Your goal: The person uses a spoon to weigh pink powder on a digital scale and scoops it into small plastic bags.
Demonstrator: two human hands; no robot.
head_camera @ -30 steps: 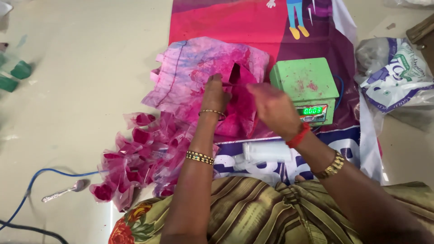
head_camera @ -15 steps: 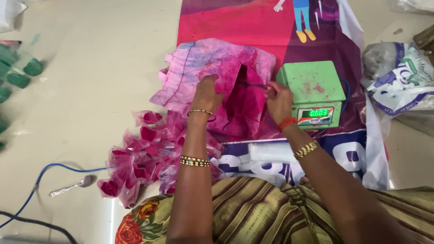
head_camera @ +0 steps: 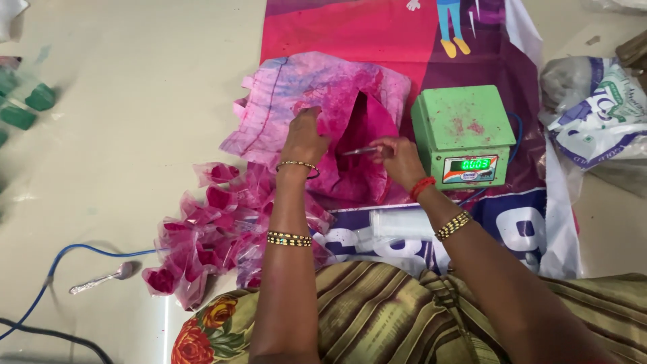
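Pink-stained sack (head_camera: 317, 101) gapes, left hand (head_camera: 304, 135) gripping its rim, right fingers (head_camera: 387, 149) pinching spoon (head_camera: 360, 151).

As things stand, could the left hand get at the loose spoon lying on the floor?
Probably yes. The left hand rests on the powder bag, and the spoon lies apart to the left beside the blue cable. Only the heap of pink packets sits between, low enough to reach over.

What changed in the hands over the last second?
The right hand, raised a second ago, came down and now holds a small metal spoon at the mouth of the pink-stained plastic bag. The left hand still grips the bag's opening. The green weighing scale stayed put.
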